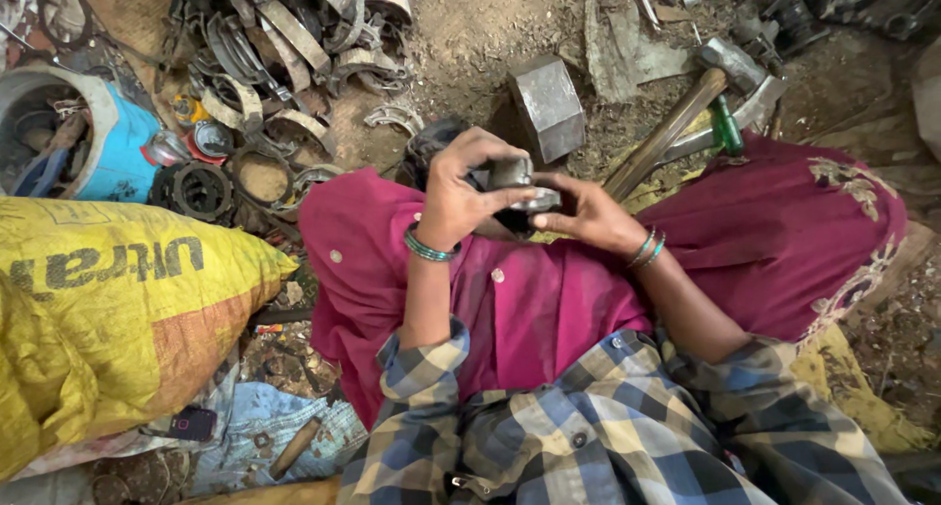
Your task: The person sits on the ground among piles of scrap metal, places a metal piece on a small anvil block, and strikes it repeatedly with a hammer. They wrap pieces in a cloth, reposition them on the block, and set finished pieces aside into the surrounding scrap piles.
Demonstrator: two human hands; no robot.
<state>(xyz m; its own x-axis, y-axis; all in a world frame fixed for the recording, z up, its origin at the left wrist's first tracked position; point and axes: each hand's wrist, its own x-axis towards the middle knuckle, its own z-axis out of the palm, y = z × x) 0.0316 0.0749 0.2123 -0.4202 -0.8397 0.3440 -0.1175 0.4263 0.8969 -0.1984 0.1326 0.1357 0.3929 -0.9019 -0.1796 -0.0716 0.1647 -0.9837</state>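
Observation:
I sit on the ground with magenta cloth over my knees. Both hands meet above my lap on a small round dark metal part (517, 183). My left hand (461, 191) grips it from the top and left, fingers curled over it. My right hand (585, 211) supports it from below and the right. Green bangles ring both wrists. The part's underside is hidden by my fingers.
A grey metal block (547, 106) and a wooden-handled hammer (686, 113) lie on the dirt ahead. A heap of curved metal scrap pieces (284, 44) lies at the top left, beside a blue bucket (88, 137). A yellow sack (108, 309) fills the left. A dark phone (191, 424) lies below it.

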